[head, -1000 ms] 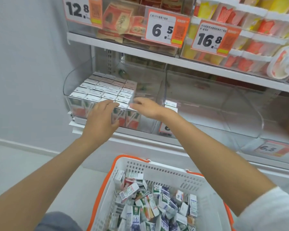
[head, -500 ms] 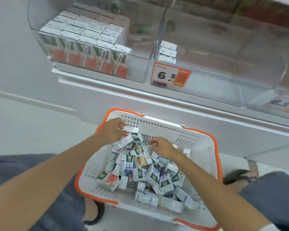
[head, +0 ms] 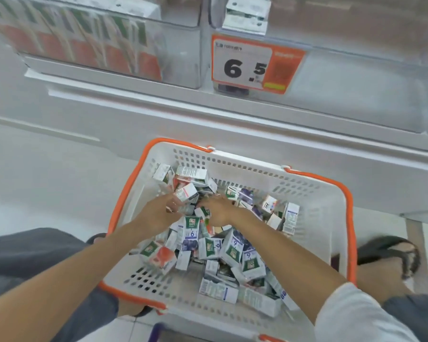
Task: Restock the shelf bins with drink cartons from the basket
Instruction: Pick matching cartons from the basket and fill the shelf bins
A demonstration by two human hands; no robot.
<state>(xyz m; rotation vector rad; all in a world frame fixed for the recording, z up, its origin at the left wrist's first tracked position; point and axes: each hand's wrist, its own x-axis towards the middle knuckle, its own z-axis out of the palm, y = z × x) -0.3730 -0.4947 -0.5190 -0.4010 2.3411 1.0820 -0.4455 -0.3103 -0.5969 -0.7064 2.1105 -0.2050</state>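
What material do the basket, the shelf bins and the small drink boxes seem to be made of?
Basket: white moulded plastic, judging by the slotted walls, with an orange rim.
Shelf bins: clear, glossy plastic; the cartons show through the front wall.
Drink cartons: probably coated paperboard, with printed faces and sharp folded edges.

Bare forearms; white sleeve [head: 361, 314] on the right arm at 5 o'clock; dark grey-blue trousers [head: 30, 257] at 8 o'clock; black flip-flop sandal [head: 391, 253] at 4 o'clock
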